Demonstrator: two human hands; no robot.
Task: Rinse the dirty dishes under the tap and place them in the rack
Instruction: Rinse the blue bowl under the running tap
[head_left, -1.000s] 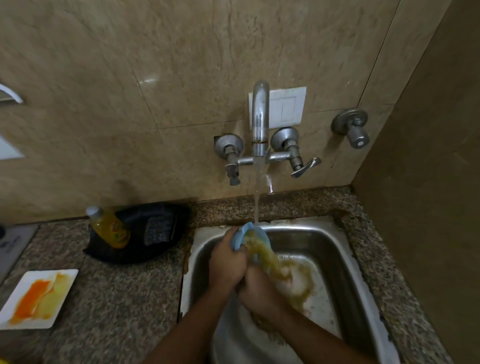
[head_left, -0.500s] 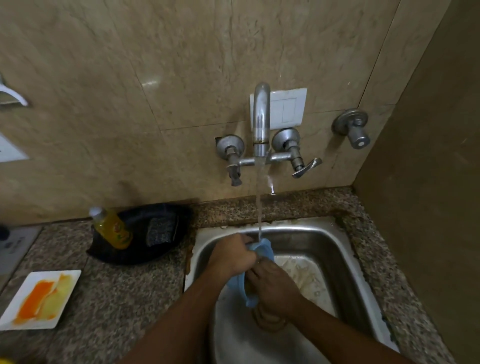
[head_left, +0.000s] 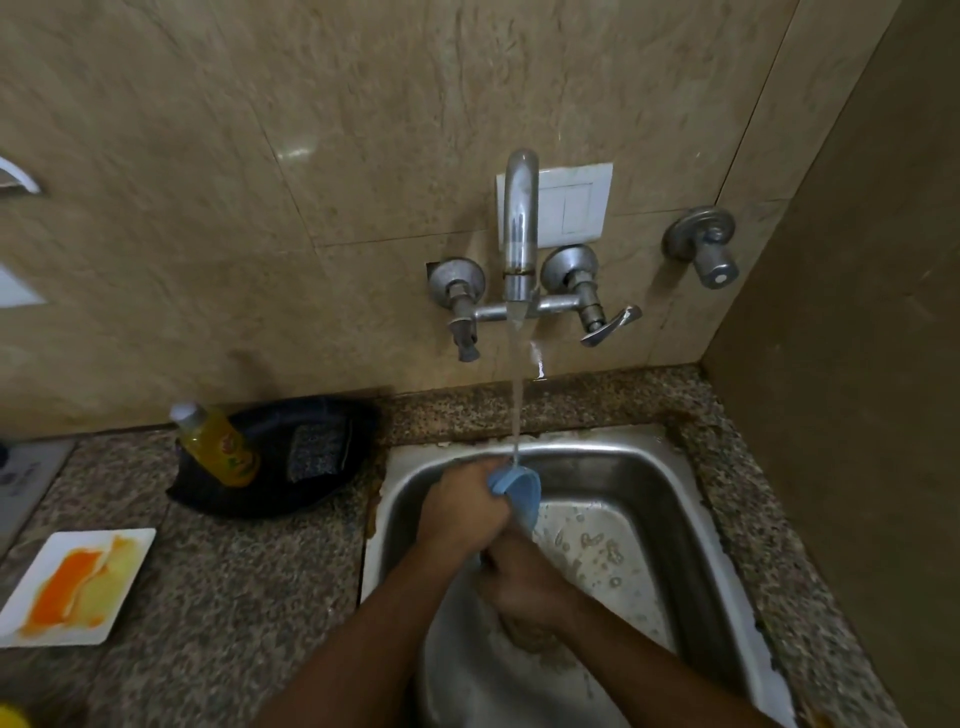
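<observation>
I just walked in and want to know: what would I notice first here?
Two hands, the left hand and right hand, hold a blue bowl under water running from the tap into the steel sink. On the counter, far left, lies a white plate smeared orange and yellow.

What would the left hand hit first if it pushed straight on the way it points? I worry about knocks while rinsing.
The left hand, gripping the blue bowl, points up and away toward the back of the sink. It would probably meet that back wall first, though depth is hard to judge.
</observation>
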